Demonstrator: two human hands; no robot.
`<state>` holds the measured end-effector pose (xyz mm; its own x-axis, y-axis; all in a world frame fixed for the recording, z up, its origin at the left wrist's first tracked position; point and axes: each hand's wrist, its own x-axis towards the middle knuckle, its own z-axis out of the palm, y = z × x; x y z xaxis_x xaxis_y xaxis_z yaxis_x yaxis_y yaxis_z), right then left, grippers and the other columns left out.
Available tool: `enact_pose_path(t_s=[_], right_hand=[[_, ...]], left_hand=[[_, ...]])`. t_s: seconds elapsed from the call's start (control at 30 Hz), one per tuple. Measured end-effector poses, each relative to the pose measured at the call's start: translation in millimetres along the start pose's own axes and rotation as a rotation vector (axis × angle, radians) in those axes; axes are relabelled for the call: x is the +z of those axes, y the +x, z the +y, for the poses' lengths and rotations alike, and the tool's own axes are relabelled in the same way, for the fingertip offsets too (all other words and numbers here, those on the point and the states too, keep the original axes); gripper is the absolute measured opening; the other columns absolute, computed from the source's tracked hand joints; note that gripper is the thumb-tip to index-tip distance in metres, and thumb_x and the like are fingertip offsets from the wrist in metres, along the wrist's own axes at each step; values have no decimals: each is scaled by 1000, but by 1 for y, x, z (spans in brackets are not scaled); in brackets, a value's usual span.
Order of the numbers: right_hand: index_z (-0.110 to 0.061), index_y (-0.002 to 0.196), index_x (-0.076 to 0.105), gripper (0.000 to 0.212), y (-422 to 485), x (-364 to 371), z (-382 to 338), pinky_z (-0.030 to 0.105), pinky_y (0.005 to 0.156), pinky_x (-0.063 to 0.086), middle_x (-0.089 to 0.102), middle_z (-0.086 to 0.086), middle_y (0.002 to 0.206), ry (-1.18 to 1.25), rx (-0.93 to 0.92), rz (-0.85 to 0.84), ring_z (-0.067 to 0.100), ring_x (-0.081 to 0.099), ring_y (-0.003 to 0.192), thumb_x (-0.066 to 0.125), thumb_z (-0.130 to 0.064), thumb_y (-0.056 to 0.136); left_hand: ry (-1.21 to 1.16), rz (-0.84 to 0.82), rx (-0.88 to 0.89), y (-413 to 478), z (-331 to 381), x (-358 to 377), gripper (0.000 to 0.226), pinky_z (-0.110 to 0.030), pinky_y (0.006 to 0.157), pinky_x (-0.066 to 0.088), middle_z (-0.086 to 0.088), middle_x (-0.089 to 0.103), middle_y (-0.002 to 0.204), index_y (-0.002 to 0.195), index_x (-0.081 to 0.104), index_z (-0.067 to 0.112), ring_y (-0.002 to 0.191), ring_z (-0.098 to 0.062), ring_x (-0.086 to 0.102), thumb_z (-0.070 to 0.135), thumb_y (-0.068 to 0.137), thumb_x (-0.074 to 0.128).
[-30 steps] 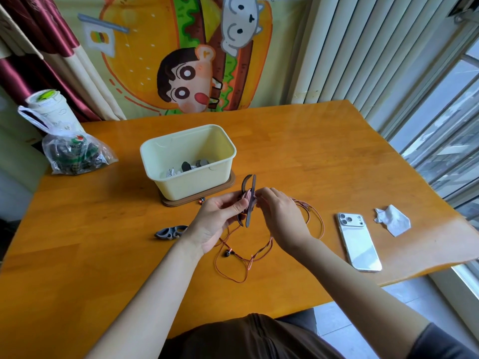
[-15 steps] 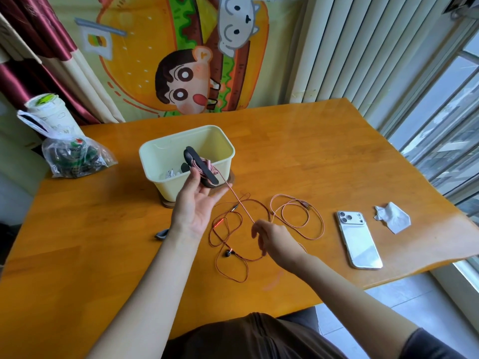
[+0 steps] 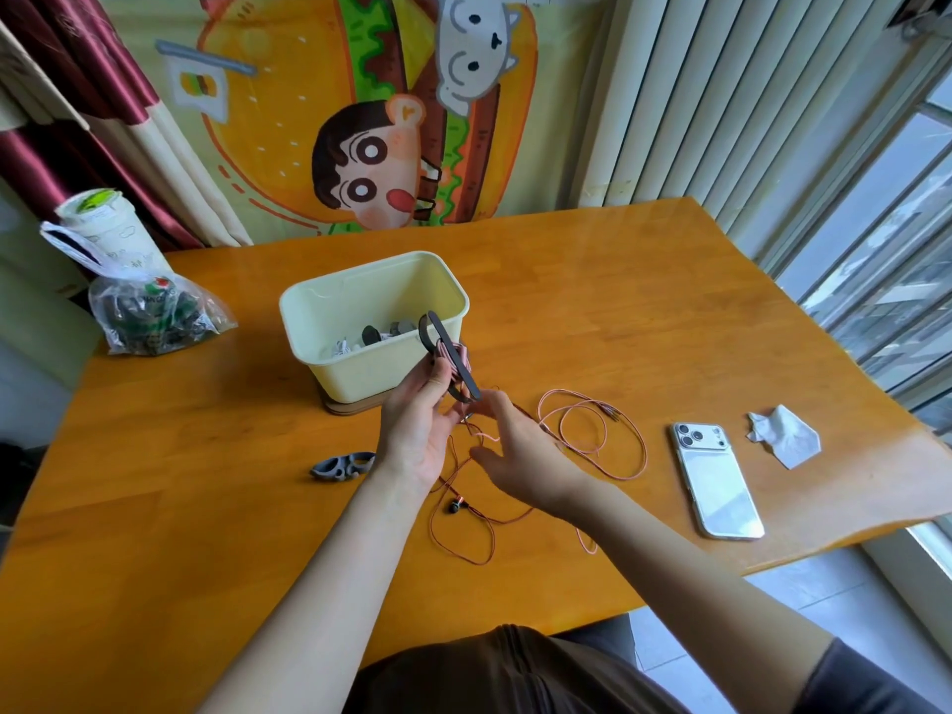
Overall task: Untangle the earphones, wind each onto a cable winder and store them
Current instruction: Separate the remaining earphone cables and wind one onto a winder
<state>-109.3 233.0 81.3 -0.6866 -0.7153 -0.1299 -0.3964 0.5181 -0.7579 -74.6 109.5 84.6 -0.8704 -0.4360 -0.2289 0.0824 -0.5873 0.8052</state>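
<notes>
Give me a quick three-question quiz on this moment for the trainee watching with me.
1. True or false: the dark cable winder that the left hand holds up by the cream box already has pink cable wrapped on it.
2. Fill in: the white phone lies between the loose cable loops and a crumpled ____.
3. Where does the spare grey winder lie? A in the cream box; B on the table, left of the left forearm; C on the white phone.
Key: 1 true; 2 tissue; 3 B.
</notes>
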Motion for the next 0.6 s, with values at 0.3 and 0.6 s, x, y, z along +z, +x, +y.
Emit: enact_pose_path(t_s=[0.3, 0.6], right_hand=[[-10, 108, 53, 20, 4, 8, -7, 14, 48, 35, 48, -7, 67, 30, 20, 250, 6, 45, 54, 36, -18, 102], [-5, 107, 64, 30, -4, 7, -2, 24, 60, 45, 54, -2, 78, -148, -37, 186, 16, 54, 66, 37, -16, 102]], left_hand=[[65, 58, 29, 0, 0, -3, 20, -32, 81, 53, 0, 69, 108, 107, 65, 18, 105, -11, 63, 12, 95, 51], [84, 195, 17, -2, -12, -3, 17, -44, 97, 49, -4, 70, 112, 103, 70, 19, 110, -16, 63, 11, 91, 62]])
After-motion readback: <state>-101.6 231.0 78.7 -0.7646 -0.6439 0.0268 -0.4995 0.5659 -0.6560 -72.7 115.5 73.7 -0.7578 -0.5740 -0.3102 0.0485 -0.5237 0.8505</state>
